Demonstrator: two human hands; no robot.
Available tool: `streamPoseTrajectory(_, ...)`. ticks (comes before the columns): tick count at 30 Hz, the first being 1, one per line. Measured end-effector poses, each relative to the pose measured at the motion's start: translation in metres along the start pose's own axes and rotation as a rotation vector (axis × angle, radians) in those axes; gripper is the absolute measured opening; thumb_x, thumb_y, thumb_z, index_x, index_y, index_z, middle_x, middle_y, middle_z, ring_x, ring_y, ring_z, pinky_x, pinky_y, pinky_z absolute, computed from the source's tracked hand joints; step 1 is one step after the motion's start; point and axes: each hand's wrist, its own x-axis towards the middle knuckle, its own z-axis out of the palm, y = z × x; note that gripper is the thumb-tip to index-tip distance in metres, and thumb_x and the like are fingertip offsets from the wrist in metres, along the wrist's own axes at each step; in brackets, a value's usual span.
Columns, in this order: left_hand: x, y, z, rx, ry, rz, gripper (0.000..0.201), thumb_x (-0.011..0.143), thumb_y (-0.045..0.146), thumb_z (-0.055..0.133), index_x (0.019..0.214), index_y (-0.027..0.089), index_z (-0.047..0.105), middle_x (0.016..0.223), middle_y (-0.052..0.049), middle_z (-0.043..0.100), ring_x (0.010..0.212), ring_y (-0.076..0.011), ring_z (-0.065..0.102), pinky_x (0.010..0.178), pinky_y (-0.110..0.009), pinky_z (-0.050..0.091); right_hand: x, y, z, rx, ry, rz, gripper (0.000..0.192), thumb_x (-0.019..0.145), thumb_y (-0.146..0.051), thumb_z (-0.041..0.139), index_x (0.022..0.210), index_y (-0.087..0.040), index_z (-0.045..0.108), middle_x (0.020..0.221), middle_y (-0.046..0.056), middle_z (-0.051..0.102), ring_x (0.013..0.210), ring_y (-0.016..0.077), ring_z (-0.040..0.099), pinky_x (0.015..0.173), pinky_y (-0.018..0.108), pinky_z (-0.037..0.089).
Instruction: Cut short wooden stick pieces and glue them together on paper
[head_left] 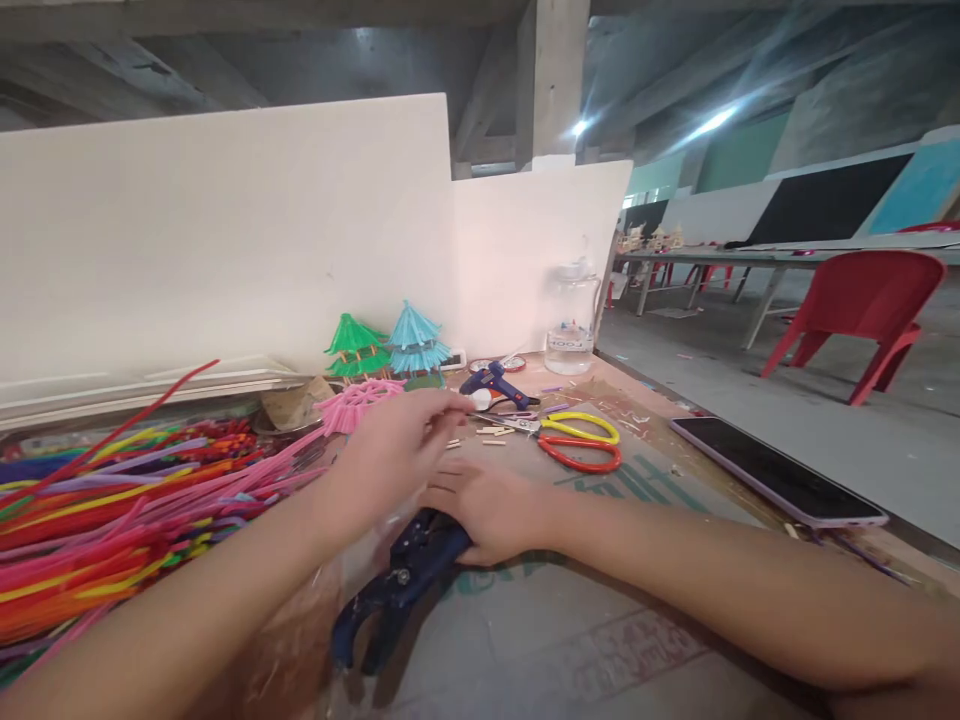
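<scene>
Right hand [487,515] gripping pliers [397,590] at frame centre, handles trailing lower left; left hand [397,445] hovering above, fingers loosely open, holding nothing.

head view, close, facing forward-down over table [600,640]

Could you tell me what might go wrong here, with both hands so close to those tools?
The right hand rests on the dark blue pliers, whose jaws could pinch a finger. The left hand reaches toward the glue gun and scissors; a hot nozzle or blade is possible. The phone lies near the table edge.
</scene>
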Motion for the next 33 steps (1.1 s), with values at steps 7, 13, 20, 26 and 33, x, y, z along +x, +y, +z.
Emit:
streamPoseTrajectory(7, -0.029, -0.069, 0.046, 0.168, -0.137, -0.071, 0.042, 0.087, 0.007, 0.044, 0.121, 0.019, 0.065, 0.123, -0.011, 0.069, 0.110, -0.0243, 0.065, 0.094, -0.036, 0.050, -0.002, -0.002, -0.001, -0.071, -0.112, -0.116, 0.044, 0.072, -0.028, 0.072, 0.110, -0.008, 0.063, 0.101, 0.015, 0.069, 0.097, 0.0274, 0.060, 0.090, 0.040, 0.049)
streamPoseTrajectory(13, -0.035, -0.077, 0.067, 0.240, -0.200, -0.044, 0.031, 0.092, 0.011, 0.043, 0.110, 0.018, 0.067, 0.120, -0.011, 0.066, 0.109, -0.0231, 0.063, 0.094, -0.034, 0.049, -0.004, 0.001, 0.003, -0.042, -0.098, -0.119, 0.044, 0.072, -0.026, 0.070, 0.111, -0.009, 0.061, 0.104, 0.016, 0.067, 0.102, 0.0275, 0.057, 0.092, 0.042, 0.047)
streamPoseTrajectory(20, -0.034, -0.081, 0.072, 0.298, -0.195, -0.087, 0.027, 0.097, 0.018, 0.038, 0.105, 0.016, 0.064, 0.102, -0.011, 0.065, 0.095, -0.0238, 0.064, 0.085, -0.036, 0.051, -0.006, 0.002, 0.005, -0.039, -0.063, -0.123, 0.041, 0.070, -0.025, 0.068, 0.108, -0.011, 0.062, 0.104, 0.014, 0.066, 0.101, 0.0274, 0.058, 0.092, 0.041, 0.048)
streamPoseTrajectory(26, -0.038, -0.080, 0.071, 0.267, -0.191, -0.067, 0.021, 0.093, 0.011, 0.043, 0.091, 0.016, 0.064, 0.099, -0.011, 0.067, 0.101, -0.0249, 0.063, 0.090, -0.036, 0.048, -0.007, 0.000, 0.006, -0.036, -0.046, -0.110, 0.038, 0.072, -0.025, 0.066, 0.107, -0.011, 0.062, 0.100, 0.015, 0.066, 0.096, 0.0266, 0.058, 0.089, 0.040, 0.049)
streamPoseTrajectory(33, -0.031, -0.066, 0.034, 0.140, -0.093, -0.162, 0.027, 0.093, 0.017, 0.038, 0.107, 0.017, 0.062, 0.082, -0.005, 0.071, 0.076, -0.0210, 0.067, 0.069, -0.030, 0.050, -0.011, 0.001, 0.006, 0.026, 0.060, -0.004, 0.038, 0.069, -0.022, 0.064, 0.106, -0.016, 0.056, 0.103, 0.014, 0.064, 0.098, 0.0273, 0.058, 0.091, 0.044, 0.048)
